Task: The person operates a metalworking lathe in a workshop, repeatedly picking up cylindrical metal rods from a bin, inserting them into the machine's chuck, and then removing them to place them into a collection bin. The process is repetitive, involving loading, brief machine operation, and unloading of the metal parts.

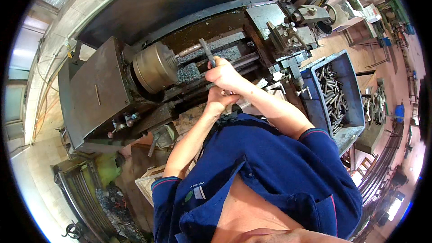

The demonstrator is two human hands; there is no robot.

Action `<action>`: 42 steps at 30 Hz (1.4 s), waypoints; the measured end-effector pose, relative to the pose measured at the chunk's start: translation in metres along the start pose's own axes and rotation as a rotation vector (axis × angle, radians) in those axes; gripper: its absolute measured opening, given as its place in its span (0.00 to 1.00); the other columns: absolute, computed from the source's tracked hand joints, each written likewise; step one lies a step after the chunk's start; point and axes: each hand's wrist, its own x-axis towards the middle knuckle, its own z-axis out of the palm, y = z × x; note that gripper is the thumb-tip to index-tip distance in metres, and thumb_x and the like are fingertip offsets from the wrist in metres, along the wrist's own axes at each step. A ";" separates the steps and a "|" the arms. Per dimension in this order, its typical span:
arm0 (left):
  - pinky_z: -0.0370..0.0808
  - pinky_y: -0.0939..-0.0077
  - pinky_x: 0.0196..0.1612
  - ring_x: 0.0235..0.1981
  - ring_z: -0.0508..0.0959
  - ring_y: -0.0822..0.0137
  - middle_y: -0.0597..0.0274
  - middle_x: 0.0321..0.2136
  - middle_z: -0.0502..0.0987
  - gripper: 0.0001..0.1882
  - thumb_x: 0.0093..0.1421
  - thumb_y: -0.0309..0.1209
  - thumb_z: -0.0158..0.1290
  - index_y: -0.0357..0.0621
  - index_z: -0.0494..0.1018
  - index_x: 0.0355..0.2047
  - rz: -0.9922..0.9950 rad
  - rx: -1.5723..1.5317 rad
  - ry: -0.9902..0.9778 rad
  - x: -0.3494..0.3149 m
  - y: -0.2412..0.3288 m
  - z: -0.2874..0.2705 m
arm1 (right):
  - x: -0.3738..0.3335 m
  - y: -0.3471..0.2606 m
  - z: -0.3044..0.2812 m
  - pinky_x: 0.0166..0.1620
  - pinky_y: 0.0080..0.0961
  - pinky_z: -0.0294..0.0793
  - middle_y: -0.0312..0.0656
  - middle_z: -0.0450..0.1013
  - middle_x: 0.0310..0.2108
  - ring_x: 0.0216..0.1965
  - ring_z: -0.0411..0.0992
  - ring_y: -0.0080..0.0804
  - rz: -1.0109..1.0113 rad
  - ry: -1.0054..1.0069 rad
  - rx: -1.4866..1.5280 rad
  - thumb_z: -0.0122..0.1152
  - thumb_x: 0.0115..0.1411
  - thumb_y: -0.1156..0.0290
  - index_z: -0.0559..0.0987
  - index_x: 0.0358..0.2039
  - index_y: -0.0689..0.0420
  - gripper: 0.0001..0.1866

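A round metal chuck (pixel 154 66) on the lathe carries a slim metal rod (pixel 188 51) that points right. My right hand (pixel 225 75) is closed round the lower end of a grey metal hand tool (pixel 207 52). The tool's upper part is at the rod's free end; whether they touch I cannot tell. Just below, close to my body, my left hand (pixel 219 101) has its fingers curled, partly hidden by the right wrist. What lies in those fingers does not show clearly. Metal chips (pixel 189 73) lie heaped under the rod.
The lathe's headstock (pixel 96 92) with levers (pixel 121 125) stands at left. The tool carriage (pixel 290 38) sits right of my hands. A blue bin (pixel 355 94) of short metal rods (pixel 332 101) is beside my right arm. A dark splash guard (pixel 180 4) rises behind the lathe.
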 end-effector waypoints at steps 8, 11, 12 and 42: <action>0.70 0.80 0.31 0.30 0.74 0.73 0.64 0.28 0.75 0.19 0.38 0.21 0.61 0.35 0.70 0.34 0.004 -0.045 -0.005 0.000 -0.008 -0.009 | 0.001 0.000 0.003 0.31 0.28 0.67 0.45 0.67 0.20 0.27 0.66 0.31 -0.021 0.010 -0.024 0.55 0.36 0.71 0.68 0.24 0.63 0.12; 0.71 0.79 0.34 0.31 0.74 0.72 0.64 0.29 0.75 0.20 0.38 0.21 0.61 0.35 0.70 0.34 -0.038 -0.035 -0.041 0.004 -0.018 -0.010 | 0.001 0.002 -0.003 0.28 0.27 0.66 0.43 0.67 0.20 0.25 0.66 0.29 -0.030 -0.011 -0.009 0.55 0.37 0.72 0.68 0.23 0.63 0.12; 0.70 0.77 0.37 0.33 0.74 0.71 0.63 0.31 0.74 0.21 0.39 0.20 0.61 0.35 0.70 0.37 0.007 0.004 -0.029 0.006 -0.009 0.001 | 0.007 0.023 -0.009 0.26 0.25 0.65 0.40 0.66 0.19 0.23 0.64 0.27 -0.042 0.019 0.058 0.55 0.37 0.72 0.68 0.23 0.62 0.11; 0.67 0.85 0.26 0.27 0.74 0.73 0.64 0.25 0.73 0.26 0.41 0.45 0.62 0.37 0.68 0.32 0.169 -0.001 0.021 -0.010 -0.005 0.005 | -0.009 -0.007 -0.009 0.32 0.29 0.69 0.49 0.69 0.21 0.28 0.68 0.34 -0.027 -0.077 0.015 0.58 0.39 0.67 0.69 0.24 0.68 0.16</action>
